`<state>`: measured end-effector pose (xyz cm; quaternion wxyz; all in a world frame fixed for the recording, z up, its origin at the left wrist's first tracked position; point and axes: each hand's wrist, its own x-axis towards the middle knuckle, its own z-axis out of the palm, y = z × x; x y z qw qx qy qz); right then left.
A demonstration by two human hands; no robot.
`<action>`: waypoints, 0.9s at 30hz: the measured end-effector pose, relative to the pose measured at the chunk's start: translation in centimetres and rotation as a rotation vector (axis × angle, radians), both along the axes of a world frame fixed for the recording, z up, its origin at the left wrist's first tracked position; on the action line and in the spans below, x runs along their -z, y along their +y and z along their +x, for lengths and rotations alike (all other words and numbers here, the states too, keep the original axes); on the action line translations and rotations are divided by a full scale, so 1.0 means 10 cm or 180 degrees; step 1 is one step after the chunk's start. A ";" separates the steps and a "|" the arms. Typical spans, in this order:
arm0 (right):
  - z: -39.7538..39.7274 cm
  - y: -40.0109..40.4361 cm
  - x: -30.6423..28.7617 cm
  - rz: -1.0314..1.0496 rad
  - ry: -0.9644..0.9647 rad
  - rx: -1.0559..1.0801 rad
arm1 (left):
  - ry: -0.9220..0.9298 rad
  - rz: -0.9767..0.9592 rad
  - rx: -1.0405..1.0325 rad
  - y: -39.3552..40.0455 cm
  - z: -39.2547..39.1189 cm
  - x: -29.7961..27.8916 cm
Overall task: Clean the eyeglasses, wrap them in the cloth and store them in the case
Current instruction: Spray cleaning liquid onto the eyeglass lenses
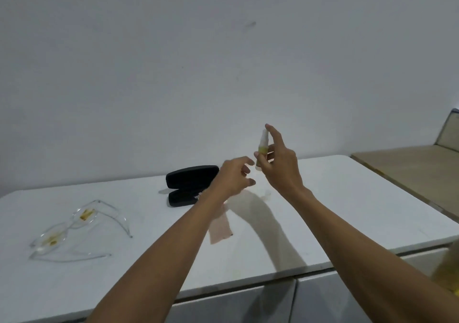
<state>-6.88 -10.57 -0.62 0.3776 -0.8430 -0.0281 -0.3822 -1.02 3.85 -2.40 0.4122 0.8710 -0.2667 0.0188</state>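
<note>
My right hand (280, 166) holds a small spray bottle (262, 149) upright, thumb and lower fingers curled round its body, index finger raised above the nozzle. My left hand (234, 177) hovers just beside it, fingers loosely curled and holding nothing, tips close to the bottle's base. Below my left wrist and forearm lies the pale cloth (219, 228), partly hidden by the arm. The black case (190, 185) sits open just beyond and to the left of my left hand. The eyeglasses (74, 228) are what matters next: they lie on the white table (347, 211) well apart from both hands, far off to the left and nearer to me, temples unfolded, both lenses smeared with yellowish marks. Their frame front runs diagonally, from near-left to far-right. My left hand is clearly the nearer one, so I judge it should fetch the glasses while the right keeps the bottle ready; nothing has been sprayed yet, as far as I can tell
</note>
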 end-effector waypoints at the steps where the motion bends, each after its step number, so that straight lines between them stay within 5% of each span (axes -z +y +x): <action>1: 0.03 0.12 -0.06 -0.0047 -0.0105 -0.0125 | -0.0109 -0.0070 -0.0118 0.14 0.01 -0.08; 8: 0.19 1.21 -0.30 -0.0281 -0.0513 -0.0746 | -0.0829 -0.0343 -0.1041 1.52 -0.05 -0.42; 18: 0.11 2.54 -0.11 -0.0286 -0.0453 -0.1571 | -0.1161 0.0418 -0.2137 3.38 -0.71 -0.02; 27: 0.10 2.98 0.01 -0.0221 -0.0364 -0.1883 | -0.0950 0.0776 -0.2285 4.00 -1.14 0.44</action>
